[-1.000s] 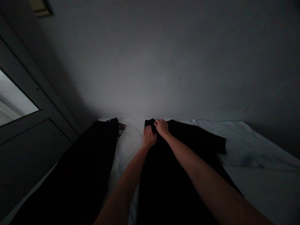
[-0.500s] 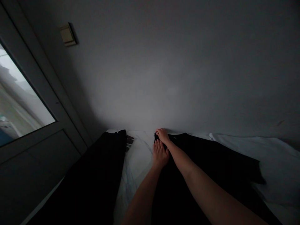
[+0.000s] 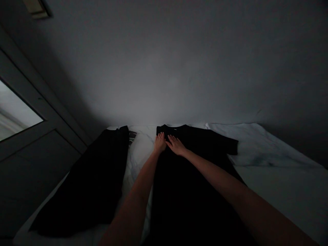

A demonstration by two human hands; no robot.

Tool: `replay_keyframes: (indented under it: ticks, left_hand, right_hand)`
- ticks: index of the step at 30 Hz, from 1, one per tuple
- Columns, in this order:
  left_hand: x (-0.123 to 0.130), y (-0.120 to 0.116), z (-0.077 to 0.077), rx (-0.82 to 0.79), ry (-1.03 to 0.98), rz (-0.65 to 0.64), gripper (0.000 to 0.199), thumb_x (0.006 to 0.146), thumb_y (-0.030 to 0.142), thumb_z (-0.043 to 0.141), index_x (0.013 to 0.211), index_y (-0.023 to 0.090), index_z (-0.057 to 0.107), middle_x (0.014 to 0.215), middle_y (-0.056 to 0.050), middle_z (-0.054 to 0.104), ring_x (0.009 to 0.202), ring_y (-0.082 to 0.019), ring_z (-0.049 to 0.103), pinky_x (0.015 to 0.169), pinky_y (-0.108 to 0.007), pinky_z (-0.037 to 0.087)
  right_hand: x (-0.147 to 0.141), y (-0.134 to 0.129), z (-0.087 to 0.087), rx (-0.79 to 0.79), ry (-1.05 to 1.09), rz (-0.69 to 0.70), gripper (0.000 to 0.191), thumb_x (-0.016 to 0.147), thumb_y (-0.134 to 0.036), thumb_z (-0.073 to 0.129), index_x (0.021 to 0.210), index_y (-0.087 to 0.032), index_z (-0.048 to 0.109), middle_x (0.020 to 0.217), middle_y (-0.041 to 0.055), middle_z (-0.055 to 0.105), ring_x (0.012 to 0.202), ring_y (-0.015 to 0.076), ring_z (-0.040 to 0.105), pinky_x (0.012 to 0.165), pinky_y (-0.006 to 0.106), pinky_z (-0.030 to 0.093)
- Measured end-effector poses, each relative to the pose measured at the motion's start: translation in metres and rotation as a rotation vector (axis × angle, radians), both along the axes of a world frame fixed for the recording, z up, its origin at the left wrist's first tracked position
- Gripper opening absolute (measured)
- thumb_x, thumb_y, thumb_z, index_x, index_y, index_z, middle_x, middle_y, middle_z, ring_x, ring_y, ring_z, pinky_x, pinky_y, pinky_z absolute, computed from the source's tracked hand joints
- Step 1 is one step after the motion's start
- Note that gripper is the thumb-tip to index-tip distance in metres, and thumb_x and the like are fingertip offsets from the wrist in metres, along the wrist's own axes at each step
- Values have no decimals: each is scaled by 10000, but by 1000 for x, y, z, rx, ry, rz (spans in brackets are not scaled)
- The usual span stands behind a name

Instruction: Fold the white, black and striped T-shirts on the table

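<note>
A black short-sleeved shirt (image 3: pixel 189 198) lies spread on a white marbled surface (image 3: pixel 139 147). One sleeve reaches out to the right; the left side forms a straight edge. My left hand (image 3: pixel 160 142) lies flat on the shirt near its upper left edge, fingers stretched out. Close beside it, my right hand (image 3: pixel 176 145) also rests flat on the cloth, just below the neckline, with its fingers extended. The dark fabric hides most folds and the lower part of the shirt.
Left of the shirt lies another black garment (image 3: pixel 89 184), with a small patterned piece (image 3: pixel 132 136) by its upper edge. A pale crumpled cloth (image 3: pixel 230 129) is at the right. Behind stands a grey wall (image 3: pixel 169 68); a door (image 3: pixel 38 143) is at the left.
My right hand has come down from the shirt's top edge and lies flat beside my left. The view has shifted, bringing more of the shirt and the left garment into sight.
</note>
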State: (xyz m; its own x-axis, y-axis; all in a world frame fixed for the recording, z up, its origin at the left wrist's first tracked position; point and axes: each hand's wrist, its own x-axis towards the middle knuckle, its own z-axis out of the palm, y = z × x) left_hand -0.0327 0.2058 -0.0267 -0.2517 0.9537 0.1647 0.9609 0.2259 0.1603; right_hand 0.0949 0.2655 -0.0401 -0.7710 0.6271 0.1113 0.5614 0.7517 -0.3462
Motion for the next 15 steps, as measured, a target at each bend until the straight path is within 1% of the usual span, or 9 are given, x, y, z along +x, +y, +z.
replay_keyframes:
  ticks: [2, 5, 7, 9, 10, 11, 12, 14, 15]
  left_hand:
    - [2, -11, 5, -11, 5, -7, 546, 966, 196, 295, 1490, 54, 352, 1543, -186, 373, 1444, -263, 339, 1170, -443, 299]
    - [13, -44, 6, -27, 28, -34, 540, 984, 270, 330, 1476, 50, 372, 1551, -191, 356, 1457, -285, 306, 1168, -450, 294]
    - [24, -76, 5, -43, 62, -82, 550, 993, 311, 337, 1480, 56, 369, 1568, -180, 326, 1468, -295, 275, 1175, -451, 278]
    - [36, -112, 4, -64, 91, -137, 553, 1001, 342, 338, 1497, 99, 353, 1586, -153, 302, 1478, -294, 251, 1180, -462, 266]
    - [42, -130, 4, -76, 93, -155, 553, 1002, 356, 343, 1504, 124, 343, 1595, -141, 286, 1482, -294, 239, 1182, -473, 261]
    - [47, -148, 5, -93, 82, -163, 555, 1001, 370, 357, 1508, 145, 336, 1603, -137, 270, 1485, -296, 229, 1183, -484, 255]
    - [53, -166, 8, -113, 62, -168, 558, 998, 381, 376, 1507, 155, 334, 1608, -139, 255, 1488, -299, 219, 1184, -491, 250]
    - [64, -203, 16, -146, 2, -195, 546, 989, 394, 415, 1480, 161, 369, 1607, -149, 258, 1489, -298, 217, 1185, -488, 248]
    - [71, -222, 21, -150, -38, -211, 514, 986, 393, 425, 1447, 164, 409, 1595, -149, 288, 1484, -288, 236, 1183, -475, 258]
  right_hand:
    - [22, -17, 3, 30, -30, 46, 668, 988, -505, 342, 1558, -164, 264, 1606, 146, 238, 1468, 302, 257, 1177, 500, 241]
    - [45, -37, 12, 65, -61, 152, 574, 995, -438, 366, 1536, -250, 324, 1599, 101, 278, 1463, 276, 278, 1177, 523, 236]
    - [57, -50, 19, 62, -88, 116, 555, 995, -405, 384, 1519, -223, 362, 1578, 124, 322, 1456, 286, 293, 1172, 535, 239]
    - [65, -65, 26, 71, -88, 50, 595, 986, -415, 415, 1517, -154, 360, 1576, 169, 306, 1459, 321, 274, 1166, 544, 247]
    - [68, -72, 28, 85, -70, 57, 615, 982, -425, 428, 1519, -135, 354, 1582, 176, 285, 1466, 329, 252, 1170, 543, 237]
    - [71, -81, 30, 102, -44, 102, 621, 979, -431, 439, 1518, -133, 356, 1591, 168, 267, 1475, 326, 227, 1179, 534, 221]
    - [74, -90, 31, 114, -16, 179, 610, 978, -431, 447, 1511, -144, 372, 1597, 149, 260, 1483, 311, 207, 1189, 520, 204]
    - [82, -110, 32, 105, 15, 370, 550, 981, -412, 456, 1476, -172, 437, 1585, 114, 312, 1487, 273, 207, 1203, 493, 180]
    - [88, -121, 33, 84, 17, 451, 516, 982, -399, 461, 1449, -180, 475, 1564, 106, 360, 1480, 259, 235, 1204, 489, 182]
